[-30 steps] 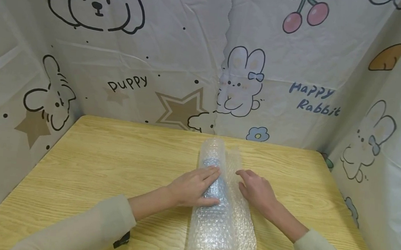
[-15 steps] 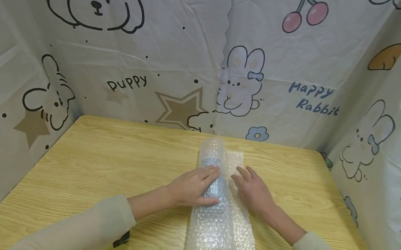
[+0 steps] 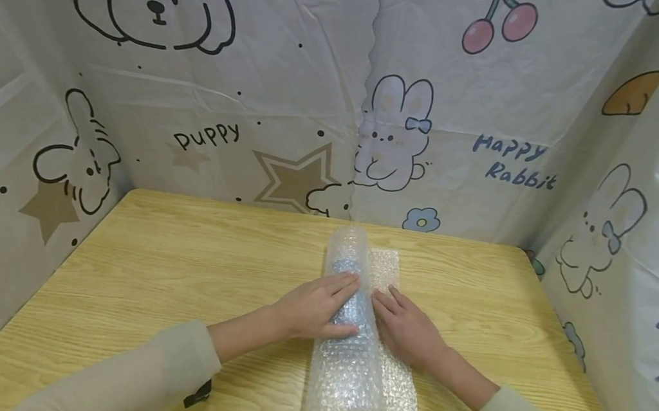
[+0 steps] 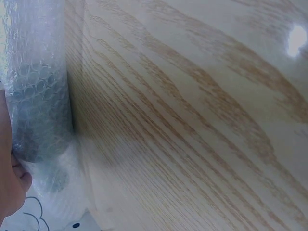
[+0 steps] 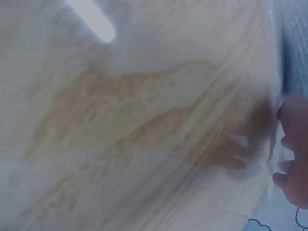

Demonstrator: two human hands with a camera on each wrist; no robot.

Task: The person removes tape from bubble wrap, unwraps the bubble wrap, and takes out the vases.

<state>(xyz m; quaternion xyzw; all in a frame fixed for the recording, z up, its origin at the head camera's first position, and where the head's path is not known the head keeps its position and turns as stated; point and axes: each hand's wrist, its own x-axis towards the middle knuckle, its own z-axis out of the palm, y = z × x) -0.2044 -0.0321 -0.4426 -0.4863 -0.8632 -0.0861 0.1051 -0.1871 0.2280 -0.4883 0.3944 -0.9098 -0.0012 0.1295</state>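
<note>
Lying atop a clear bubble-wrap roll (image 3: 347, 382) with a bluish core (image 3: 353, 312), our left hand (image 3: 317, 306) has thumb and fingers spread; our right hand (image 3: 409, 329), fingers relaxed, lies over the loose clear bubble-wrap flap (image 3: 400, 395) along its right side. The roll's long axis runs from our yellow wood-grain bench's (image 3: 186, 252) far edge toward its near edge.

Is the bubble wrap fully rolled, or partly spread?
Partly spread: beside the rolled bubble wrap, a flat strip lies on the table.

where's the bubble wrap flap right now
In the head view, the bubble wrap flap lies on the table, just right of the wrapped roll, partly covered by the right hand.
</note>
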